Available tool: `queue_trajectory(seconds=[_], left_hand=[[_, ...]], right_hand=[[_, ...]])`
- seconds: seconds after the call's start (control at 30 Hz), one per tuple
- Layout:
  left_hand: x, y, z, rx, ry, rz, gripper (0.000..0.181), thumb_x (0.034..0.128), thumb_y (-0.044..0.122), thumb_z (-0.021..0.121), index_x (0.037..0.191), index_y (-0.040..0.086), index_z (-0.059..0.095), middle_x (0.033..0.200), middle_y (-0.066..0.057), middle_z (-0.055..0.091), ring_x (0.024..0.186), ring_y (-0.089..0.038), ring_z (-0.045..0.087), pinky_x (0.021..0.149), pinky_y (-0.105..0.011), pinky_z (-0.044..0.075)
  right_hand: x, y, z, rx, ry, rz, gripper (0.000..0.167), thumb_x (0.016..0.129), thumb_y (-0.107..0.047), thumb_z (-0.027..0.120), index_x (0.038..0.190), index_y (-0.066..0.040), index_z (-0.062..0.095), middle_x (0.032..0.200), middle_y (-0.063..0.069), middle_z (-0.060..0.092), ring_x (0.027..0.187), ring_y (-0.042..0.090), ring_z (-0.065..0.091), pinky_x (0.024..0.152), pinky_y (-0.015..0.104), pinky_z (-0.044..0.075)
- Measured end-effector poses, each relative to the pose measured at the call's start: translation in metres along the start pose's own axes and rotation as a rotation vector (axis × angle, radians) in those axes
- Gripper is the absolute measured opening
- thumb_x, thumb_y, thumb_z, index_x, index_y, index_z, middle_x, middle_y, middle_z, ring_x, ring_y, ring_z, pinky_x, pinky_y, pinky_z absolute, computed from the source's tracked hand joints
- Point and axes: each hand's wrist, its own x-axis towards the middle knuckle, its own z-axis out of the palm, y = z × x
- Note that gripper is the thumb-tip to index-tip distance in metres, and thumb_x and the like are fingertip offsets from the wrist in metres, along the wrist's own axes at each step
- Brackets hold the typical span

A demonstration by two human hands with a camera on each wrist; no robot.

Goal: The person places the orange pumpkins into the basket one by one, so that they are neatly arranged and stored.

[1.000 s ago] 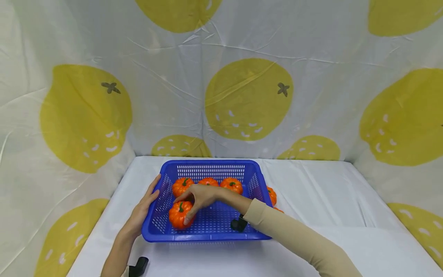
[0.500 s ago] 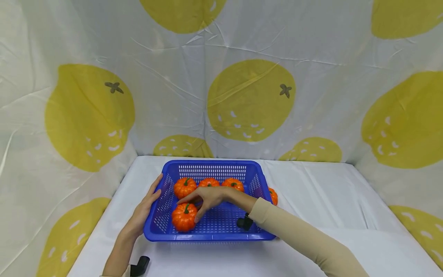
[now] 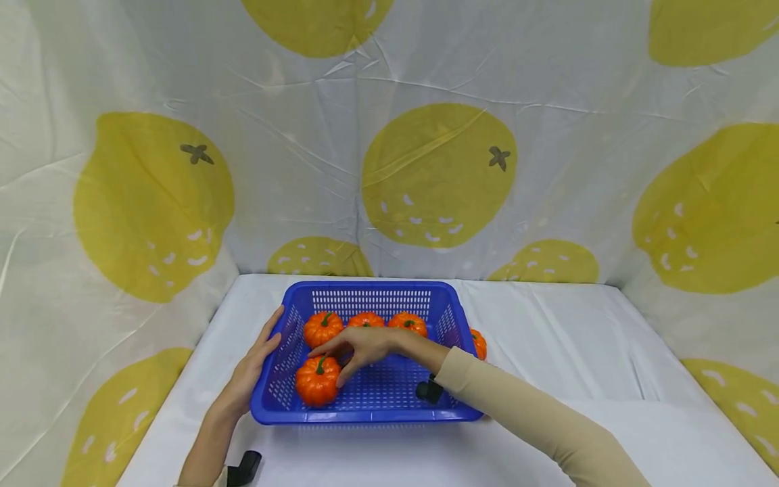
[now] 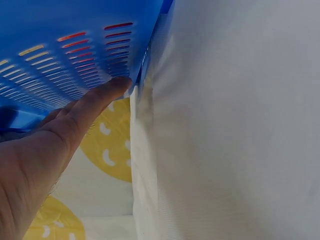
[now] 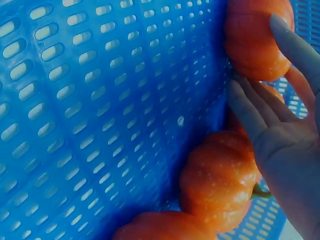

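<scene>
The pumpkin (image 3: 318,387) at the near-left corner of the basket (image 3: 365,416) is flanked, far and right, by the right hand (image 3: 365,345), fingers (image 5: 245,102) wide; the left hand (image 3: 246,374) is laid straight-fingered against the left edge.

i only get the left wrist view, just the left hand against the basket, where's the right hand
Observer: The right hand is inside the basket, at the near-left pumpkin.

Operator: anything behind that one

Observer: Yes, three more pumpkins in a row toward the back, the middle one partly covered by the right hand.

Operator: any outside the basket

Observer: One shows, the outer pumpkin, past the basket's right side and partly hidden by it.
</scene>
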Motion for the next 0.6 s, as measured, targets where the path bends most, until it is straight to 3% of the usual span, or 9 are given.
queue_trajectory(seconds=[0.17, 0.3, 0.47, 0.6], left_hand=[[0.0, 0.002, 0.0, -0.019, -0.012, 0.009, 0.058, 0.113, 0.043, 0.026, 0.167, 0.038, 0.004, 0.177, -0.006, -0.006, 0.16, -0.049, -0.002, 0.121, -0.075, 0.003], [0.001, 0.003, 0.001, -0.022, -0.013, 0.008, 0.058, 0.113, 0.043, 0.026, 0.167, 0.037, 0.004, 0.177, -0.007, -0.006, 0.16, -0.047, -0.004, 0.121, -0.077, 0.0], [0.0, 0.003, 0.0, 0.005, 0.0, -0.002, 0.058, 0.1128, 0.044, 0.026, 0.167, 0.039, 0.005, 0.177, -0.006, -0.006, 0.16, -0.046, -0.005, 0.121, -0.077, -0.001], [0.0, 0.003, -0.001, 0.016, 0.001, -0.016, 0.058, 0.1125, 0.045, 0.026, 0.166, 0.04, 0.004, 0.177, -0.006, -0.007, 0.16, -0.047, -0.005, 0.12, -0.078, 0.0]], right_hand=[[-0.019, -0.011, -0.009, 0.0, 0.002, 0.03, 0.072, 0.094, -0.014, 0.077, 0.157, -0.012, 0.045, 0.156, 0.013, 0.053, 0.139, 0.023, 0.058, 0.113, 0.032, 0.05], [-0.059, -0.026, -0.025, -0.01, 0.043, 0.056, 0.065, 0.098, -0.019, 0.073, 0.156, -0.011, 0.046, 0.145, 0.016, 0.062, 0.136, 0.031, 0.06, 0.11, 0.026, 0.05], [-0.122, -0.031, -0.039, 0.003, 0.2, 0.074, 0.059, 0.101, -0.027, 0.069, 0.155, -0.02, 0.049, 0.146, 0.012, 0.063, 0.135, 0.03, 0.061, 0.109, 0.031, 0.052], [-0.173, -0.018, -0.038, 0.0, 0.369, 0.099, 0.057, 0.101, -0.032, 0.067, 0.154, -0.023, 0.05, 0.145, 0.012, 0.063, 0.135, 0.031, 0.06, 0.11, 0.041, 0.052]])
